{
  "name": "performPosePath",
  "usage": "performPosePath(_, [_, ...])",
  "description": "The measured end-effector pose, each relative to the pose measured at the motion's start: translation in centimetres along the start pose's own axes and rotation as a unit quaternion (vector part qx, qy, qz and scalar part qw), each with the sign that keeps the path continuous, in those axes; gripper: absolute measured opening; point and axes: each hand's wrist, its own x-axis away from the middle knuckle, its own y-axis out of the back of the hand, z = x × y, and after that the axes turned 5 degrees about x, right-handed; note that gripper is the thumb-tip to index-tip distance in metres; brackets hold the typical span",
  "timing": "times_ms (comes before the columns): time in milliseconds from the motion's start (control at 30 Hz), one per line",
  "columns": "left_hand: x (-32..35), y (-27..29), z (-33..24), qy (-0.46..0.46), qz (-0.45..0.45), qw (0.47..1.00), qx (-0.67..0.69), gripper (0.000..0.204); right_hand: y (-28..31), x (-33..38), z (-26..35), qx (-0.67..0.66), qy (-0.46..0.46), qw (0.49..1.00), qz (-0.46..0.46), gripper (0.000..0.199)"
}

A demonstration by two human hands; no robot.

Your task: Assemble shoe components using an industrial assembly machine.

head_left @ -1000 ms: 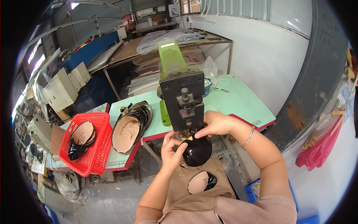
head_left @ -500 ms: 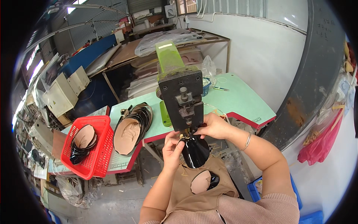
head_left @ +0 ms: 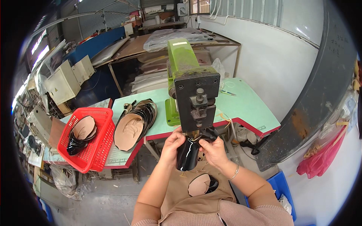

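Glossy black, curved, leather-like piece (head_left: 187, 156) | at green-and-black boxy metal machine head's (head_left: 190, 87) lower end | left hand (head_left: 173, 145), right hand (head_left: 214, 151) pinching its upper part | likely light, pliable, slick; hold edges

A tall green press (head_left: 193, 84) with a black front plate rises directly ahead of my left hand (head_left: 174, 146) and right hand (head_left: 213, 151), blocking a straight pass. On its left I have only a narrow strip of counter (head_left: 250, 109) before a stack of glossy black shoe uppers (head_left: 130, 132); farther left, a red plastic basket (head_left: 103, 148) stands in the way. Right of the press lies wider open room, with snips (head_left: 228, 93) toward the back.
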Motion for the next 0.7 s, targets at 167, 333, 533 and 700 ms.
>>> performPosePath(167, [-1.4,1.0,-2.7,0.125,0.021,0.992,-0.022,0.026,-2.1,1.4,-1.2,-0.072,-0.024,0.995,-0.07,0.024])
performPosePath(333, [-3.1,0.7,-5.3,0.202,0.054,0.974,-0.088,0.01,-3.3,2.2,-1.9,-0.13,-0.064,0.988,-0.059,0.023])
performPosePath(533, [-3.8,1.2,-6.7,0.207,0.101,0.971,-0.065,0.01,-5.0,2.1,-2.8,-0.194,-0.117,0.972,-0.067,0.029])
performPosePath(700, [-4.2,2.3,-6.9,0.22,0.103,0.968,-0.067,0.011,-5.9,1.8,-3.2,-0.203,-0.097,0.973,-0.061,0.03])
